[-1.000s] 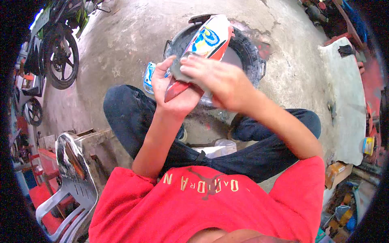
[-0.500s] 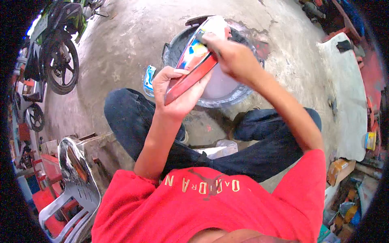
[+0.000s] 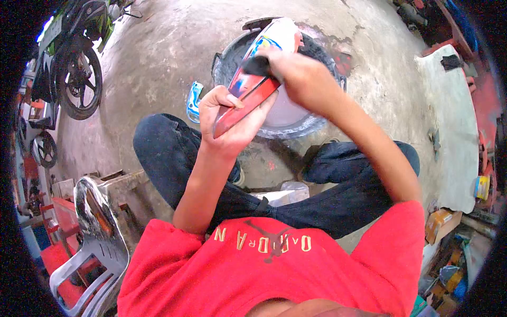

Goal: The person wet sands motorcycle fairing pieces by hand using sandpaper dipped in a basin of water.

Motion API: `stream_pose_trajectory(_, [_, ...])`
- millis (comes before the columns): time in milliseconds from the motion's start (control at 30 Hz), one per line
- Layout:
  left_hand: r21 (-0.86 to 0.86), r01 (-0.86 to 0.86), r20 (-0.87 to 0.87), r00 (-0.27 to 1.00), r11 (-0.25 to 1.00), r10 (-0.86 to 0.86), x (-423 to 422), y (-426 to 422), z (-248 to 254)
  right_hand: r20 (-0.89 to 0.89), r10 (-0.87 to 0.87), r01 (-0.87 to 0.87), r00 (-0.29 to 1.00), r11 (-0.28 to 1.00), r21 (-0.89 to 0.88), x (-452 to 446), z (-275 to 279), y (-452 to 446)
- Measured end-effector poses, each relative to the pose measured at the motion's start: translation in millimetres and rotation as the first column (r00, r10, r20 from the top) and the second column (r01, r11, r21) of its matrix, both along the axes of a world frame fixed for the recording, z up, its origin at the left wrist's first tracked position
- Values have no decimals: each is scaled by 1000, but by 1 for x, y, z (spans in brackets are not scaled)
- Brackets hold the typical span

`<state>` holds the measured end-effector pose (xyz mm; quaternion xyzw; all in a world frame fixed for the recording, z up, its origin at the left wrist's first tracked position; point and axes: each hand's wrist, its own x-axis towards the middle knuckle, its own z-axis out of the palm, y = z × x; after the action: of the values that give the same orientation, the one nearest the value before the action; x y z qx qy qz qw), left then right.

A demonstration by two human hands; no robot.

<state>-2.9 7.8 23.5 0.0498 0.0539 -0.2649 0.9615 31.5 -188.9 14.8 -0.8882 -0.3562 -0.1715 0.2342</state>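
Note:
My left hand (image 3: 228, 124) grips the near, pointed end of a long motorcycle body panel (image 3: 257, 94), its thumb on top and fingers beneath. The panel is red along the side, with white, blue and yellow patches, and it slants up and away over a dark tub (image 3: 288, 132) of cloudy water. My right hand (image 3: 306, 79), slightly blurred, presses a small black sheet (image 3: 256, 66) flat against the panel's upper face. A small blue-and-white painted piece (image 3: 194, 102) lies on the floor left of the tub.
A motorcycle (image 3: 79, 76) stands at the far left. A grey plastic chair (image 3: 100, 248) is near my left side. To the right lie a pale board (image 3: 449, 137), a cardboard box (image 3: 442, 224) and assorted clutter. My bent legs (image 3: 169, 158) flank the tub.
My right hand has shifted slightly down and left along the panel, and the black sheet now shows clearly beneath its fingers. The left hand keeps its hold.

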Motion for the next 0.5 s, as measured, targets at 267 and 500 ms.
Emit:
stream_pose_trajectory(267, [-24,4,8,1000,1000,-3,1,0,4,-53,-111,115,992,990,76,-3,18,-3])
stream_pose_trajectory(500, [60,10,-17,1000,998,-9,-1,-1,12,-198,-362,413,911,816,405,19,36,-16])
